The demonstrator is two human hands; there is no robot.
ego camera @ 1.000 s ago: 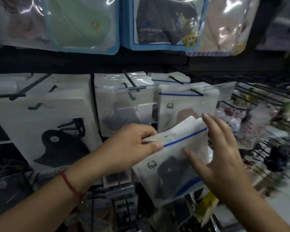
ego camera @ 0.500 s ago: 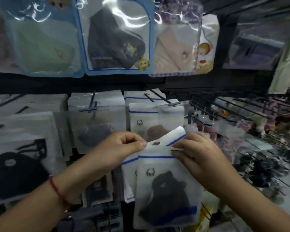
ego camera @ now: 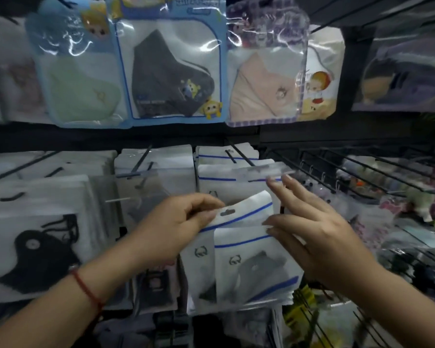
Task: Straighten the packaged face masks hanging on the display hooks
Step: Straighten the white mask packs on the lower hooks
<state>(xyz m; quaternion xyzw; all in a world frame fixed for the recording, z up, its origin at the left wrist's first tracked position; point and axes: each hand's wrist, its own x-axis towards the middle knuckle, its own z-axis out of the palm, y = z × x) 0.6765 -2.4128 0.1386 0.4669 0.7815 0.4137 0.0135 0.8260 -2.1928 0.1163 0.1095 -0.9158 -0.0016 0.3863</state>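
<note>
Since half a second ago the right hand [ego camera: 319, 237] has let go of the packet top and spread its fingers, and the view has tipped upward, so more of the top row shows. The left hand [ego camera: 176, 227] has stayed where it was, its grip pinching the upper left corner of a white mask packet [ego camera: 239, 214] with a blue stripe, beside the hang hole. That packet is tilted, its right end higher than its left. Just in front of it and lower sits a second mask packet [ego camera: 256, 267], also white with a blue stripe, with a dark mask visible through it. The right hand's grip is open: fingers straight and fanned, the lower fingertips touching the upper right edge of the front packet, the upper fingers reaching toward the packets behind without holding anything.

Behind both hands a stack of like packets [ego camera: 226, 172] hangs on a black hook [ego camera: 239, 154]. To the left hang packets with a black mask [ego camera: 38, 257]. Above is a row of clear bags: a green mask [ego camera: 83, 94], a dark mask with a yellow cartoon figure [ego camera: 171, 81], and a pink mask [ego camera: 261, 89]. A red string [ego camera: 88, 290] circles the left wrist. Bare black hooks [ego camera: 337, 172] stick out at the right.
</note>
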